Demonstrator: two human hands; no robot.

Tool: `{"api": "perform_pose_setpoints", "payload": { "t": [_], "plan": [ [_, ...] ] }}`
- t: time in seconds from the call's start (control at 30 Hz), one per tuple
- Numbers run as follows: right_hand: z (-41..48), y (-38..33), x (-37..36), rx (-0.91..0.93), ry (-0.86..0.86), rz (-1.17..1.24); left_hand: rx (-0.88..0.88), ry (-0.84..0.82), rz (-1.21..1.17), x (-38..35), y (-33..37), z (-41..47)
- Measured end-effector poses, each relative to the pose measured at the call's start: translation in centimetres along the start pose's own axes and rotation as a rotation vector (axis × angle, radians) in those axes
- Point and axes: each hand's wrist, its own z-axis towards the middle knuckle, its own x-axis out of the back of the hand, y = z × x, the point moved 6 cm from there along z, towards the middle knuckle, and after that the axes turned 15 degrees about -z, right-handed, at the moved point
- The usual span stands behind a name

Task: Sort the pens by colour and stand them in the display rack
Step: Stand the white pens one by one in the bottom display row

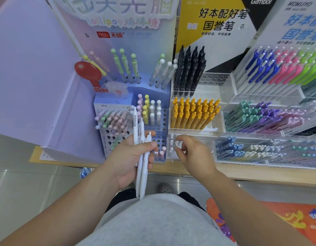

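My left hand (130, 160) grips a bundle of several white pens (142, 167), their tips pointing up towards the racks. My right hand (194, 155) reaches into the lowest tier of the clear acrylic rack (194, 133). Its thumb and curled fingers pinch a white pen (178, 145) that stands among a few other white pens (171, 141) in that tier. One tier higher stand the yellow pens (194, 112), and the black pens (191, 71) fill the left of the top tier.
A blue cardboard display (159, 125) with pastel ball-topped pens stands left of the acrylic rack. More acrylic racks (271, 118) with blue, pink, green and purple pens are at the right. All sit on a wooden shelf (242, 173). An orange bag (278, 221) lies on the floor.
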Motion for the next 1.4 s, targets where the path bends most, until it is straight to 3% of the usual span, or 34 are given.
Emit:
{"api": "perform_pose_setpoints", "payload": {
  "t": [0.13,0.23,0.33,0.53,0.77,0.93,1.13,1.4],
  "plan": [
    [0.2,-1.1,2.2,-0.148,-0.027,0.337,0.023,-0.058,-0.005,-1.0,-0.1,0.0],
    [0.7,-3.0,3.7,-0.283,-0.173,0.735,0.041,-0.086,-0.009,-1.8,-0.7,-0.1],
    [0.9,-4.3,4.8,-0.339,-0.295,0.927,0.041,-0.121,0.007,-2.4,-1.3,-0.3],
    [0.5,-4.6,4.6,-0.381,-0.415,0.981,0.102,-0.164,0.126,-2.9,-2.1,-1.2],
    [0.5,-4.3,4.9,-0.407,-0.399,0.977,0.167,-0.169,0.162,-2.5,-2.6,-1.6],
    [0.4,-4.3,4.8,-0.429,-0.430,0.956,0.125,-0.137,0.156,-2.5,-2.3,-1.3],
    [0.6,-3.1,5.4,-0.590,-0.325,1.099,0.032,-0.099,0.074,-2.5,-1.6,-0.9],
    [0.3,-3.2,5.9,-0.568,-0.353,1.052,-0.055,-0.087,0.194,-2.9,-1.3,-0.2]
  ]
}}
